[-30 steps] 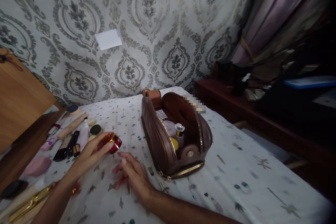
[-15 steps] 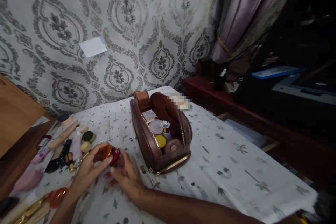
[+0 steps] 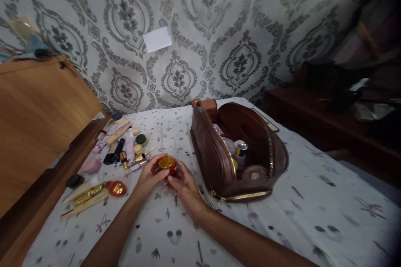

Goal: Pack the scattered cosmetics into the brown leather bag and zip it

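Between my two hands is a small red jar with a shiny gold lid [image 3: 167, 162]. The fingers of my left hand [image 3: 149, 178] wrap around its left side. My right hand [image 3: 187, 192] grips it from the right, its thumb near the front of the jar. Just to the right stands a brown leather makeup bag [image 3: 208, 150], unzipped at the top. Inside it a silver-capped bottle [image 3: 240, 154] stands upright, with other containers partly hidden by the bag's wall.
Left of my hands lie several cosmetics: a black tube [image 3: 119, 150], a dark green-lidded jar [image 3: 141, 139], a pink sponge [image 3: 91, 166], an orange-and-gold compact [image 3: 116, 188] and a gold tube [image 3: 89, 194]. A wooden board [image 3: 40, 121] rises at the left; a patterned wall stands behind.
The camera view has turned left, so the bag and hands appear farther right. The jar stays in both hands, its gold lid now tilted more upward.
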Action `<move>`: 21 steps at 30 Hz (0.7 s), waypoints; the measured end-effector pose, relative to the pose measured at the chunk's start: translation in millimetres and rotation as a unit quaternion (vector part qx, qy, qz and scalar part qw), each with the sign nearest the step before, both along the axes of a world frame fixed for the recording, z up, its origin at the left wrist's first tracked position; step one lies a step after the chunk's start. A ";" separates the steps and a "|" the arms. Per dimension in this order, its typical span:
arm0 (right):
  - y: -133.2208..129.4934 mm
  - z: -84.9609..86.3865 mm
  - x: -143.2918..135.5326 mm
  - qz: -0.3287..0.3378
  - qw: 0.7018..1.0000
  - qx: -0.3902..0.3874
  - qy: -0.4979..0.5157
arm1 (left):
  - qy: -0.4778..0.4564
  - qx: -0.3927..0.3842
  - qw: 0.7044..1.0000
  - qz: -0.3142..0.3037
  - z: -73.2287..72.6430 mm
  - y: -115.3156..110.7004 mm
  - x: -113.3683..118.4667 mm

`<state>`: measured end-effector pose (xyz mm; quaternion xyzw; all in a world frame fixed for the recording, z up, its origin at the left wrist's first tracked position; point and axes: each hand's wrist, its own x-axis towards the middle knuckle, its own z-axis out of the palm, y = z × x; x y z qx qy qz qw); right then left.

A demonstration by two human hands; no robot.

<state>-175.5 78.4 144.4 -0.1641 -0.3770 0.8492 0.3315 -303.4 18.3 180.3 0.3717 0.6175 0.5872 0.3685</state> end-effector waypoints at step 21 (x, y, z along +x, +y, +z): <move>0.1 16.6 3.8 -0.025 0.985 0.136 -0.105 | -0.016 0.058 0.998 -0.036 -8.1 -9.7 -4.7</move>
